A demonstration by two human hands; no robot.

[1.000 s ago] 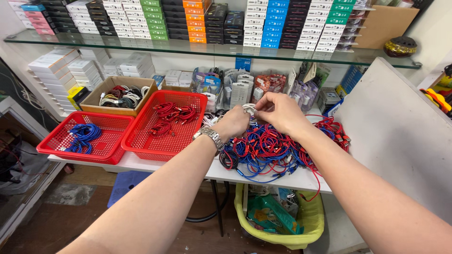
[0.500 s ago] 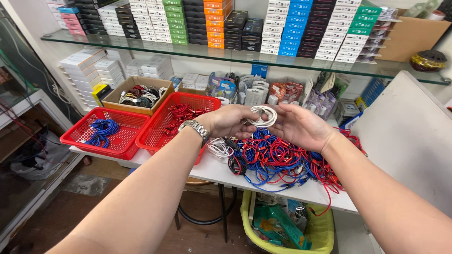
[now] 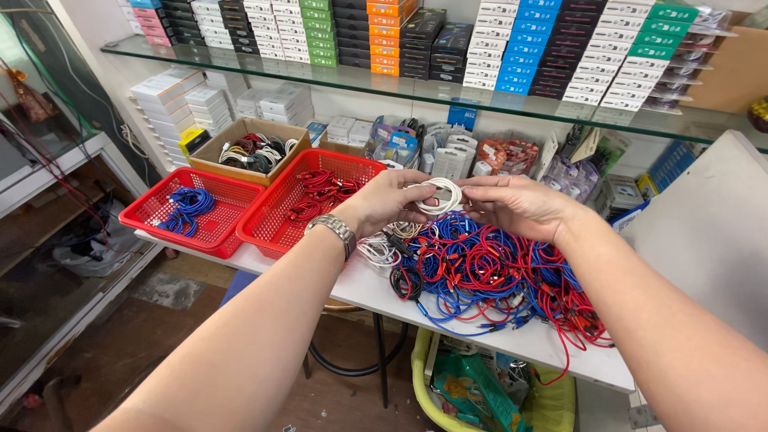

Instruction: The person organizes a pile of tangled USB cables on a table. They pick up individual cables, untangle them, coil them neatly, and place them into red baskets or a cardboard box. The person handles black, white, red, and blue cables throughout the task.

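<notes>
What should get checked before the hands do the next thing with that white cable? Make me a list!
1. White cable coil held by both hands: ok, left hand and right hand each have a grip on it.
2. Coil wound up neatly: ok, it looks like a tidy loop.
3. Coil free of the red and blue cable pile: ok, it is lifted above it.
4. Red basket with red cables has room: ok.
5. Cardboard box holds similar light cables: cannot tell.

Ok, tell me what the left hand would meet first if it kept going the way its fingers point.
The left hand points rightward at the coiled white cable it pinches; straight on, it would likely meet the right hand first.
</notes>
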